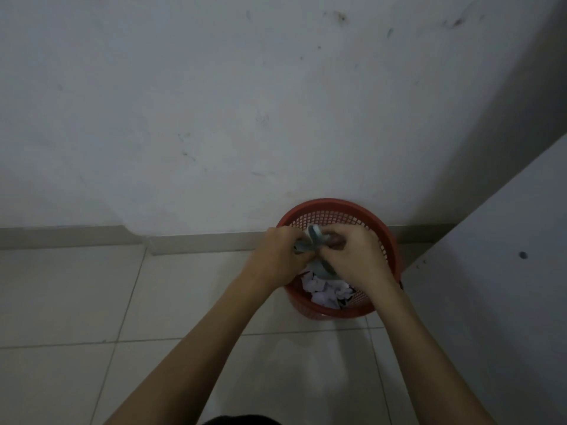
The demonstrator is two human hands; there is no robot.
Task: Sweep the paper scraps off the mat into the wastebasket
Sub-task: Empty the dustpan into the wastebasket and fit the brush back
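Grey mat (316, 250) bunched, seemingly upright, gripped by left hand (280, 256), right hand (352, 256), over wastebasket (389, 240)

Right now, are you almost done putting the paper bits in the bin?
Nearly. White paper scraps already lie in the red wastebasket. The left hand and right hand hold a folded grey mat over it. Any leftover scraps elsewhere are out of view.

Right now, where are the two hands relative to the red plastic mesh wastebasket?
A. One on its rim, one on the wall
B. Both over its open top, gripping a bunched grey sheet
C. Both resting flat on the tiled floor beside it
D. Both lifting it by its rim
B: the left hand and right hand meet above the red plastic mesh wastebasket, pinching a bunched grey sheet over white paper scraps inside.
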